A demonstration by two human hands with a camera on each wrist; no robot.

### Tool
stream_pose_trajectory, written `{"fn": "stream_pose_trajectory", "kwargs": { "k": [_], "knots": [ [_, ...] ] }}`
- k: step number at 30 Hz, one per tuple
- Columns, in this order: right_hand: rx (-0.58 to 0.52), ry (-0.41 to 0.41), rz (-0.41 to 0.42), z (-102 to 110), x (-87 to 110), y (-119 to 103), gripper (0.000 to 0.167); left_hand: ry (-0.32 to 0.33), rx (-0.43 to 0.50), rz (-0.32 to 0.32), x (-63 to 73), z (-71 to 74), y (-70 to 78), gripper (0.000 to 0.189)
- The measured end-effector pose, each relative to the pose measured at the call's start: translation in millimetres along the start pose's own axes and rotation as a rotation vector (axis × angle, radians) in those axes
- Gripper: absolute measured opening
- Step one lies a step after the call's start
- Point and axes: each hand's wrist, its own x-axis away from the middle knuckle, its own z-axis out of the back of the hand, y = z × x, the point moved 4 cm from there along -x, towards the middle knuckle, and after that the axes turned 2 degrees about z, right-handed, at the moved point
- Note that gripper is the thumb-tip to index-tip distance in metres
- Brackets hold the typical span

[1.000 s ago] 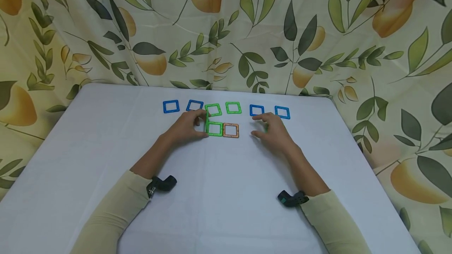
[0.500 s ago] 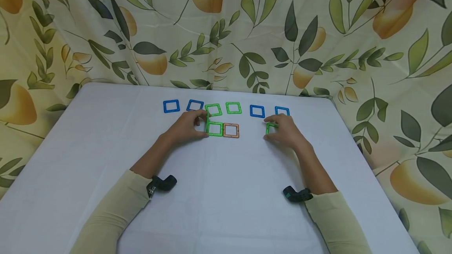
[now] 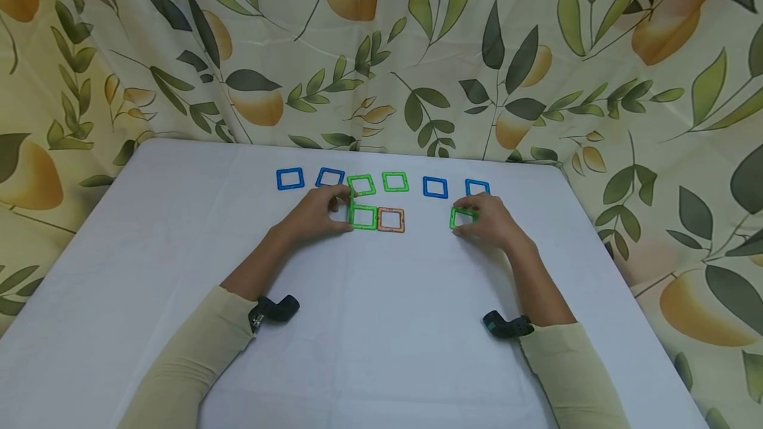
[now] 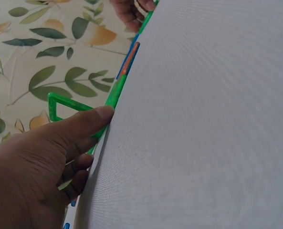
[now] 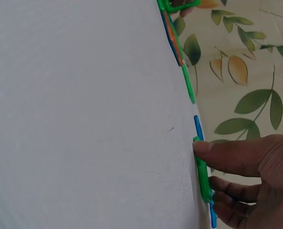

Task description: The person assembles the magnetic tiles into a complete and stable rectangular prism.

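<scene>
Square frame-shaped magnetic tiles lie on the white table. My left hand [image 3: 316, 212] holds an upright green magnetic tile [image 4: 52, 108] between thumb and fingers. It stands along the left edge of a flat green tile [image 3: 375, 217]. Against that flat tile's right side lies an orange tile [image 3: 403, 220]. Off to the right, my right hand [image 3: 490, 220] grips another green tile [image 3: 452, 218] at its near and far edges. That tile appears flat on or just over the cloth, apart from the orange one. My right fingers partly cover it.
Behind the hands runs a row of flat tiles: a blue tile [image 3: 279, 180] and a second blue tile [image 3: 331, 170] at left, two green tiles [image 3: 396, 174] in the middle, two blue tiles [image 3: 436, 179] at right. A patterned curtain [image 3: 381, 85] hangs beyond the white table [image 3: 357, 323].
My right hand has moved rightward, away from the orange tile, with the green tile, which now shows more between its fingers. My left hand keeps its hold on the upright tile.
</scene>
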Motion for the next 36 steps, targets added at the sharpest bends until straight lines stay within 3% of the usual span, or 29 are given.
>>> {"fn": "stream_pose_trajectory", "kwargs": {
  "k": [17, 27, 36],
  "knots": [
    [-0.117, -0.079, 0.0, 10.9, -1.1, 35.3, 0.06, 0.011, -0.011, -0.023, -2.3, -0.2, -2.1, 0.065],
    [-0.178, -0.066, -0.003, 11.3, 0.2, 43.6, 0.06, 0.01, -0.005, -0.01, -1.6, -0.9, -3.7, 0.065],
    [-0.255, -0.021, 0.057, 10.8, 0.3, 41.4, 0.061, 0.008, -0.002, -0.008, -1.8, -1.1, -5.2, 0.065]
  ]
}}
